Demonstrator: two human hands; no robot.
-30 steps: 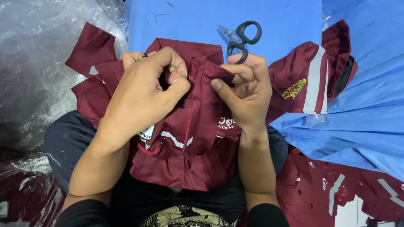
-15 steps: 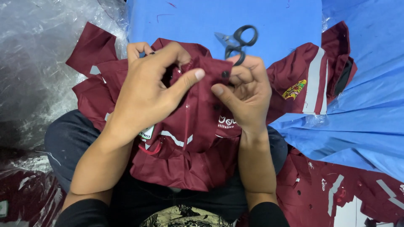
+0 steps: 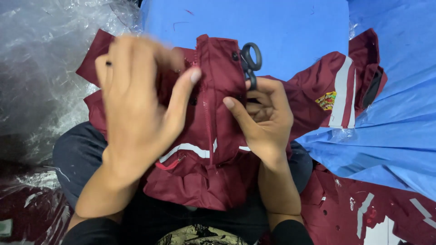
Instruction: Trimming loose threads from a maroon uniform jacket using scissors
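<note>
Fabric fills the middle of the view: a maroon jacket (image 3: 213, 136) lies across the person's lap, its zipped front raised between the two hands. Left hand (image 3: 136, 104) is blurred, its fingers (image 3: 181, 90) spread apart and lying flat against the jacket's left panel, the thumb tip near the zipper (image 3: 208, 122); nothing is clamped in it. Right hand (image 3: 263, 118) pinches the jacket's front edge, thumb on the outer face and the other fingers curled behind the cloth. Black scissors (image 3: 250, 63) stand just above those fingers, their loop handles showing over the knuckles (whether the hand grips them or they merely lie behind it, I cannot tell). To the right of the right fingers a sleeve (image 3: 336, 90) with white stripes and a small badge spreads over the blue bench (image 3: 272, 27). Crumpled clear plastic (image 3: 41, 68) lies beyond the left fingers. Below the right wrist, more maroon cloth (image 3: 363, 208) in plastic lies on the floor.
</note>
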